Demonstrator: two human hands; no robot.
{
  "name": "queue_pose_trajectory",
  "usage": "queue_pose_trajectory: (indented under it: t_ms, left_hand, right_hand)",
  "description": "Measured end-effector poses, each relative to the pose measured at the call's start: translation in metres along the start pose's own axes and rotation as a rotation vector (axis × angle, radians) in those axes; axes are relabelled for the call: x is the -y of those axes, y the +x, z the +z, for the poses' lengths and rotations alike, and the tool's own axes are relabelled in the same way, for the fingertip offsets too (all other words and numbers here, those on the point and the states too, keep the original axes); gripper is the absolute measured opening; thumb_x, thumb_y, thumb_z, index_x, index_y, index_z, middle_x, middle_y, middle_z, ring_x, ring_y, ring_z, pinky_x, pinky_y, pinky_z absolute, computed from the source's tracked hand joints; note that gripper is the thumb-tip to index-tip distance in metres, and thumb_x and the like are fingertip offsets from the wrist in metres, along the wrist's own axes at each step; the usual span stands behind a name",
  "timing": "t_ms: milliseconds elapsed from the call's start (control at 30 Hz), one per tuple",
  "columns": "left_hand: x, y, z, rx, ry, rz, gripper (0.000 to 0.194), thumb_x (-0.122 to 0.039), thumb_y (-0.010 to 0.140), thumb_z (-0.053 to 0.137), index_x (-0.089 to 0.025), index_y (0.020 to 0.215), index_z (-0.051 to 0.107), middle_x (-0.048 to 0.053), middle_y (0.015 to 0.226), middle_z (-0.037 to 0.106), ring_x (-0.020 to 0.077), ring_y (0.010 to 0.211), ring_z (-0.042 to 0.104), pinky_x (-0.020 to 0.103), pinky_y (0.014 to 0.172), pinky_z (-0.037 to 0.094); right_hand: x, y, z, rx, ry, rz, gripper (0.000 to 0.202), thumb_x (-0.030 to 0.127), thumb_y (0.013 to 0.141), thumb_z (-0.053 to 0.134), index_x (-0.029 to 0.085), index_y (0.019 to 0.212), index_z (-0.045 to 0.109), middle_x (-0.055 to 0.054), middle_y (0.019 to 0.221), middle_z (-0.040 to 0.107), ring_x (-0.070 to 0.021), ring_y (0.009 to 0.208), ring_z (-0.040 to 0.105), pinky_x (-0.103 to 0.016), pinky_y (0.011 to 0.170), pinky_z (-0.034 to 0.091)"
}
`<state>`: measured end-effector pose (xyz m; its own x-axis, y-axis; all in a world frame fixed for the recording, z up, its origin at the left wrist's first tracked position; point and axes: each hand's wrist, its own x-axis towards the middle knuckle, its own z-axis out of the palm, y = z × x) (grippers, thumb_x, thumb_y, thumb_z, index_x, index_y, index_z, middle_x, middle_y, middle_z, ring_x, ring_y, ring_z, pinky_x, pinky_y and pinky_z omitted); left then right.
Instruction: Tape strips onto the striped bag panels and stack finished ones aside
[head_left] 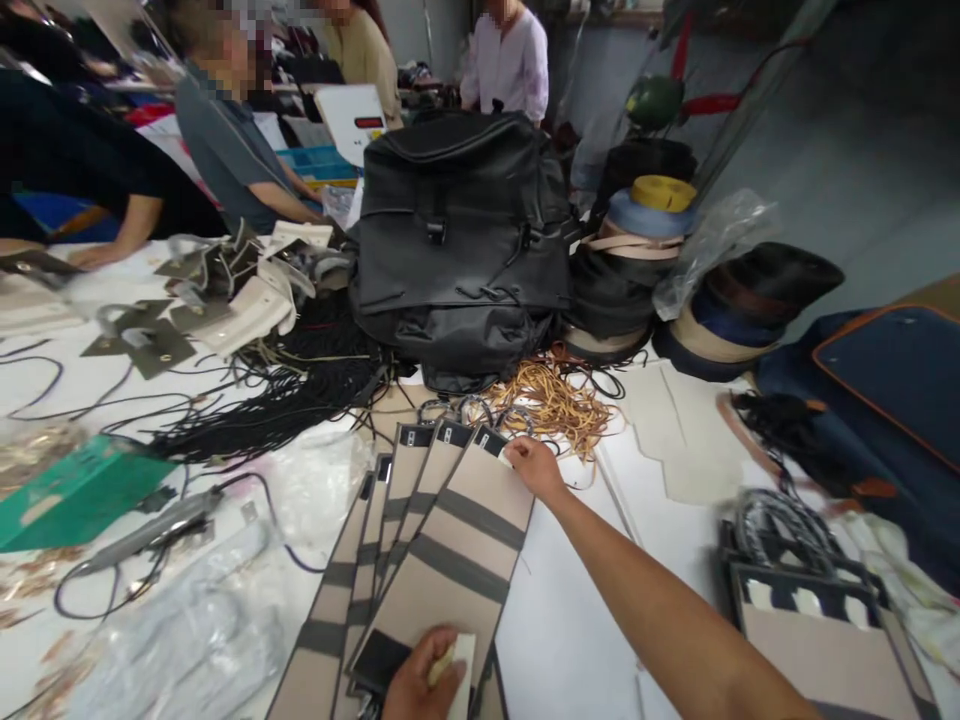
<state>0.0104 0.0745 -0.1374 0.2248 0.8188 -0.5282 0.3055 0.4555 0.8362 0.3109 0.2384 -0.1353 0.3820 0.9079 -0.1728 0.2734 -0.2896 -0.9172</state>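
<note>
Several beige panels point(457, 545) with dark stripes and black ends lie fanned out in front of me, overlapping one another. At the lower end of the top panel, my left hand point(424, 680) is closed around a small cream-coloured strip or pad point(463, 665). My right hand point(534, 466) is at the far black end of the same panel. Its thumb and finger pinch a small pale piece point(505, 455) at the panel's corner. Small light rectangular marks show on the black ends. What lies under the left palm is hidden.
A large black backpack point(465, 220) stands ahead, with tan cords point(559, 405) and black cords point(300, 390) before it. Rolls of strap point(622, 260) are behind right. More striped panels point(817, 630) lie at right. A green box point(75, 490) is left. Co-workers point(232, 150) are beyond.
</note>
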Motion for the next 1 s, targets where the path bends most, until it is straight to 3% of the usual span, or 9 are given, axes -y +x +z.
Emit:
queue_pose_trajectory:
  t_ms: [100,200,367,467,600,667,833,933,1000]
  left_hand:
    - [0.0,0.001,0.005,-0.042,-0.097,-0.075,0.045,-0.049,0.069,0.075,-0.019,0.102,0.072,0.008,0.091,0.075,0.0262,0.089,0.07,0.032,0.079,0.055]
    - [-0.012,-0.002,0.007,-0.065,-0.184,-0.135,0.066,-0.054,0.066,0.08,-0.018,0.12,0.067,0.007,0.087,0.075,0.0258,0.082,0.07,0.033,0.074,0.055]
    - [-0.046,-0.016,0.002,0.041,-0.073,-0.115,0.043,-0.058,0.075,0.074,-0.017,0.087,0.074,0.004,0.077,0.072,0.0221,0.075,0.067,0.029,0.069,0.052]
    - [-0.058,-0.026,0.002,0.03,0.016,-0.058,0.041,-0.058,0.081,0.067,-0.018,0.075,0.067,0.0,0.066,0.064,0.0171,0.063,0.058,0.027,0.061,0.046]
    - [-0.061,-0.037,0.004,-0.021,0.17,0.097,0.038,-0.055,0.086,0.062,-0.02,0.071,0.061,0.0,0.07,0.061,0.0186,0.072,0.059,0.027,0.067,0.046]
    - [-0.062,-0.043,0.005,-0.04,0.224,0.194,0.036,-0.051,0.089,0.06,-0.02,0.07,0.059,0.001,0.074,0.061,0.0193,0.076,0.06,0.028,0.072,0.046]
    - [-0.062,-0.052,0.006,-0.025,0.246,0.206,0.024,-0.041,0.09,0.061,-0.02,0.078,0.062,0.001,0.074,0.062,0.0192,0.074,0.061,0.027,0.069,0.046]
    - [-0.062,-0.054,0.006,0.01,0.259,0.209,0.019,-0.033,0.088,0.063,-0.02,0.101,0.069,0.002,0.082,0.068,0.0208,0.08,0.065,0.029,0.075,0.048]
    - [-0.063,-0.053,0.006,0.029,0.32,0.246,0.018,-0.032,0.089,0.061,-0.022,0.1,0.072,0.004,0.087,0.07,0.0219,0.084,0.066,0.029,0.079,0.048]
  right_hand:
    - [-0.01,0.001,0.005,-0.079,-0.045,0.017,0.014,0.037,0.074,0.067,0.025,0.081,0.072,0.001,0.079,0.068,-0.0185,0.073,0.059,-0.03,0.072,0.045]
    - [-0.017,-0.002,0.006,-0.201,-0.047,0.067,0.034,0.04,0.073,0.065,0.023,0.103,0.069,-0.001,0.085,0.067,-0.0198,0.074,0.059,-0.033,0.074,0.047]
    - [-0.001,-0.023,-0.008,-0.259,-0.011,0.084,0.043,0.044,0.084,0.053,0.018,0.116,0.065,-0.006,0.089,0.067,-0.0221,0.081,0.061,-0.036,0.079,0.049]
    - [0.024,-0.067,-0.012,-0.075,0.018,0.014,0.038,0.046,0.085,0.058,0.021,0.111,0.069,-0.005,0.094,0.07,-0.02,0.082,0.062,-0.033,0.079,0.05]
    - [0.051,-0.148,-0.005,0.499,0.024,-0.116,0.021,0.036,0.077,0.074,0.024,0.095,0.077,-0.002,0.091,0.072,-0.0172,0.076,0.066,-0.027,0.069,0.05]
    - [0.057,-0.177,-0.001,0.707,-0.056,-0.153,0.013,0.028,0.078,0.073,0.025,0.089,0.078,-0.001,0.088,0.072,-0.0164,0.076,0.066,-0.025,0.067,0.048]
    - [0.067,-0.19,-0.002,0.759,-0.306,-0.224,0.01,0.021,0.079,0.067,0.025,0.078,0.076,0.002,0.078,0.073,-0.0157,0.073,0.065,-0.024,0.066,0.044]
    - [0.077,-0.184,-0.007,0.783,-0.439,-0.362,0.012,0.02,0.076,0.066,0.027,0.08,0.076,0.001,0.081,0.075,-0.0172,0.074,0.066,-0.026,0.067,0.041]
    - [0.081,-0.185,-0.007,0.787,-0.548,-0.456,0.014,0.021,0.076,0.064,0.026,0.08,0.076,-0.001,0.082,0.076,-0.0195,0.076,0.067,-0.028,0.069,0.041]
